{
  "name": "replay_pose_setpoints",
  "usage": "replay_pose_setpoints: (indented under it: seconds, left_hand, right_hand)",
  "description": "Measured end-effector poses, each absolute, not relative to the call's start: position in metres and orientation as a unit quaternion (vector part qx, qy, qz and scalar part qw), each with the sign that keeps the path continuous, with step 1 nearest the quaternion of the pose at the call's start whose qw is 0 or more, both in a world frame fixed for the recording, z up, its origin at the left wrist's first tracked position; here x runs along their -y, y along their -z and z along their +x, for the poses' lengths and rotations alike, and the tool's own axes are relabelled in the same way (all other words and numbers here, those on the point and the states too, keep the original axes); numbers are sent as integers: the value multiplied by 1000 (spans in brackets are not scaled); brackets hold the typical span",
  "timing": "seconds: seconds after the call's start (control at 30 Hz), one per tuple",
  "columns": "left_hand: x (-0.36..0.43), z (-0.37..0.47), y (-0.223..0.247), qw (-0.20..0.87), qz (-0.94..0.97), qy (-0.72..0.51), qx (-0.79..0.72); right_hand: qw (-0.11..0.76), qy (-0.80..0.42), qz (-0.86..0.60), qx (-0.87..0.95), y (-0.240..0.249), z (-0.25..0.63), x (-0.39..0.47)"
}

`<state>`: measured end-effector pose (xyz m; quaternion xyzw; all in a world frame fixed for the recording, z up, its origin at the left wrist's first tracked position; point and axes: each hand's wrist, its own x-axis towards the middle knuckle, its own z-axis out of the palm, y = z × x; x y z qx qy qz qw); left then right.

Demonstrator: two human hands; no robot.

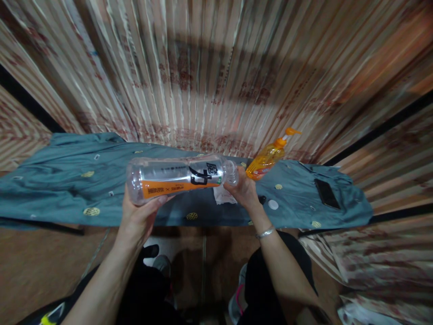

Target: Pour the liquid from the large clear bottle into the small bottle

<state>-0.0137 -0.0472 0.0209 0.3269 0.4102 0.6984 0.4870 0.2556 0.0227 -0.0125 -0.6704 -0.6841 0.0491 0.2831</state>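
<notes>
A large clear plastic bottle [179,176] with a silver and orange label lies sideways in the air above the cloth-covered table. Its base end is gripped from below by my left hand [144,216], thumb along the near side. At the neck end, my right hand [245,189] is closed around the mouth; its fingertips are partly hidden, and I cannot tell whether a cap is on. Just beyond the right hand stands a pump bottle [265,160] of orange liquid with an orange pump head. A white tissue-like piece [223,195] lies below the bottle's neck.
A teal patterned cloth [101,194] covers the narrow table. On it, to the right, lie a white round cap [273,204], a small dark object [262,199] and a black phone [326,193]. Striped curtain-like sheeting [203,81] rises behind the table, with dark frame bars on both sides.
</notes>
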Motion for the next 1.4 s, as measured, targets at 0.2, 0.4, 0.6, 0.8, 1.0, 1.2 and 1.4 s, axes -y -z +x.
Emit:
replay_pose_setpoints:
  seconds: [0.2,0.4,0.6,0.8,1.0,1.2,1.4]
  left_hand:
    - [46,-7,-25,490,319,-703,-406]
    - [49,-2,-31,504,314,-698,-400]
    - [47,-8,-25,524,324,-689,-383]
    - [46,-2,-27,539,275,-700,-379]
    - [51,7,-27,540,218,-715,-387]
    - [48,12,-29,539,201,-718,-392]
    - [46,15,-27,534,194,-729,-382]
  right_hand:
    - [269,-66,-680,679,11,256,-24]
    - [275,-68,-682,674,12,258,-27]
    - [278,-53,-679,677,16,258,-29]
    - [293,-40,-669,683,22,260,-33]
    - [294,-40,-665,686,23,261,-33]
    - [285,-19,-666,689,24,260,-32]
    - [276,-31,-676,683,19,259,-31]
